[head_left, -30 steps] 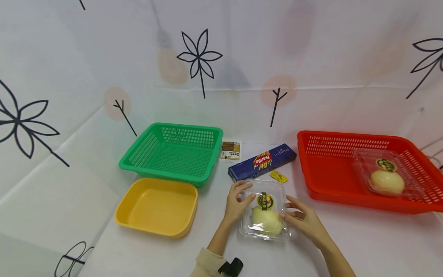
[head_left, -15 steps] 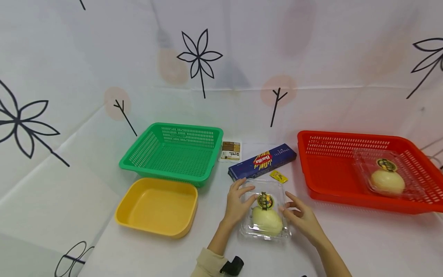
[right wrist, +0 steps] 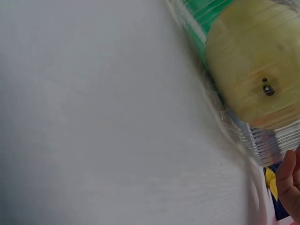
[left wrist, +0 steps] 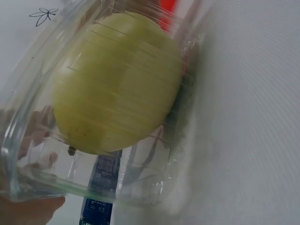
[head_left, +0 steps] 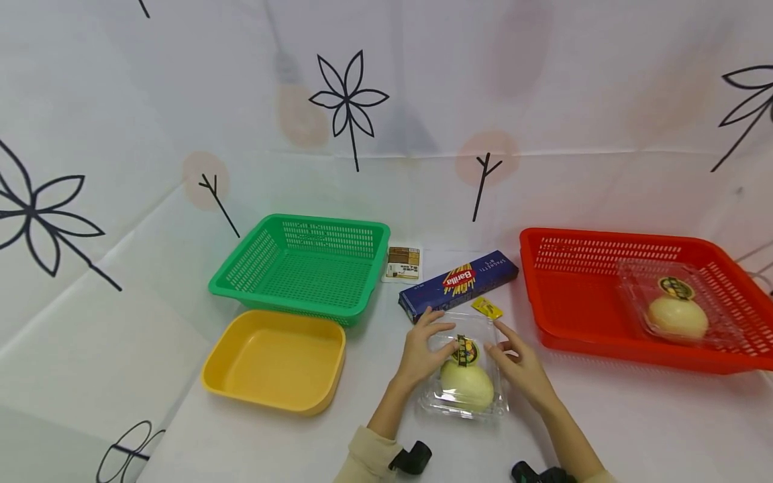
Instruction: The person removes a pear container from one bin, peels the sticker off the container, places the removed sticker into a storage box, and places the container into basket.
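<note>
Both hands [head_left: 425, 350] [head_left: 523, 370] flank the box [head_left: 472, 327], whose label [head_left: 466, 350] only head view shows.

The clear plastic box [head_left: 459, 412] looks glossy, the pale fruit [head_left: 468, 387] smooth.

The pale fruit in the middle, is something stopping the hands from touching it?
Yes, the clear plastic box does. It surrounds the fruit, so its see-through plastic comes between the fruit and both the left hand and the right hand. A round label is on top.
</note>
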Tool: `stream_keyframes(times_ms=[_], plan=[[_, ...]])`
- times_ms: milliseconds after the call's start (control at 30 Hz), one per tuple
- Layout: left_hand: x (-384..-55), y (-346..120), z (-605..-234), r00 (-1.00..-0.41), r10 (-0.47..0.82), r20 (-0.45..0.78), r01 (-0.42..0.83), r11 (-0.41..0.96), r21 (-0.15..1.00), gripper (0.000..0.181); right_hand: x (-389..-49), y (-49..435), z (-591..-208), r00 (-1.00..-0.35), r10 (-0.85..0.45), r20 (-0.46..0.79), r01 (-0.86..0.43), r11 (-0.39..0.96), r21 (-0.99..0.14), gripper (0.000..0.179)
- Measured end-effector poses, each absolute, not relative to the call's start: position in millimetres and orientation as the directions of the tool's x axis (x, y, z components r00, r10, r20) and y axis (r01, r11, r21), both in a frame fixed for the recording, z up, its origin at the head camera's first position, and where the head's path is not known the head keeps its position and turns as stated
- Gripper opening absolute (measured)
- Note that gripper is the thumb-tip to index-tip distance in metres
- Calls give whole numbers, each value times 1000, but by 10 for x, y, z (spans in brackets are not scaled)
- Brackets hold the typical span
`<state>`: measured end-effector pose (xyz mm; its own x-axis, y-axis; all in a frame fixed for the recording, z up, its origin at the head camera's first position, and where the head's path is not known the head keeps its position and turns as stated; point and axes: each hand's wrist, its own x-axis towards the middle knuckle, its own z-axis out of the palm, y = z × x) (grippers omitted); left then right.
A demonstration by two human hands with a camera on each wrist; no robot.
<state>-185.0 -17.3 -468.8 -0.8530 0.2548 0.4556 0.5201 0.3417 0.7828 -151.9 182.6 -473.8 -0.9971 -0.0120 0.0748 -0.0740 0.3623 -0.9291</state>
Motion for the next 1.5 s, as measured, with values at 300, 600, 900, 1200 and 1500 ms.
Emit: stream_keyframes(times_ms=[300, 600, 900, 1200, 1500], plan=[[-1885, -144, -4582, -833, 383, 399, 542, 419, 729, 38, -1691, 1801, -4762, -989, -25, 148, -146, 380, -913, 51], [-1897, -94, -4653, -794, 410, 449, 607, 510, 610, 32, -1673, 1785, -4827, -989, -17, 150, -147, 325, -934, 50], [-1881, -79, -4656, -768, 426, 478, 638, 573, 514, 36, -1661, 1794, -4829, -989, -27, 144, -145, 304, -942, 51], [-1859, -74, -4640, -763, 428, 485, 642, 595, 484, 24, -1657, 1799, -4852, -992, -20, 127, -127, 308, -943, 52], [-1853, -73, -4648, -780, 403, 479, 621, 588, 518, 19, -1661, 1788, -4853, -992, -17, 124, -123, 308, -943, 51]])
